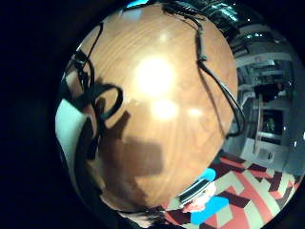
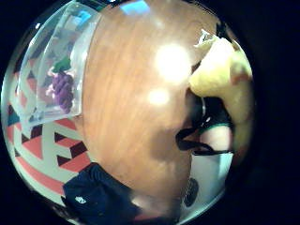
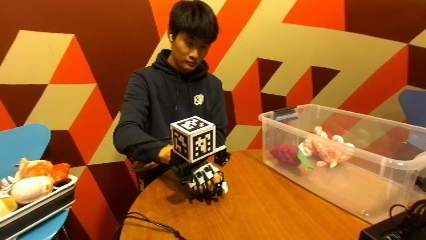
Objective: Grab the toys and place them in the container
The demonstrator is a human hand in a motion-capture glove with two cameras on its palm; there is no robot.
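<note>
My gloved right hand (image 3: 205, 183) hangs just above the round wooden table (image 3: 266, 210), near the edge by the person, its fingers pointing down, loosely curled and holding nothing. To its right stands a clear plastic container (image 3: 399, 165) with a purple grape toy (image 3: 285, 154) and a pink toy (image 3: 327, 149) inside. The thumb side palm view shows the container (image 2: 86, 42) and the grape toy (image 2: 63, 89) across bare tabletop, with my own pale fingers (image 2: 220, 79) at the edge. Off the table's left side, a tray (image 3: 40, 207) holds several plush toys (image 3: 30, 185).
The tray rests on a blue chair (image 3: 20, 145) and also shows past the table's edge as the tray (image 1: 193, 191) in the little finger side view. A black cable (image 3: 150, 222) lies on the table's near left, and a black box (image 3: 393, 231) at the near right corner.
</note>
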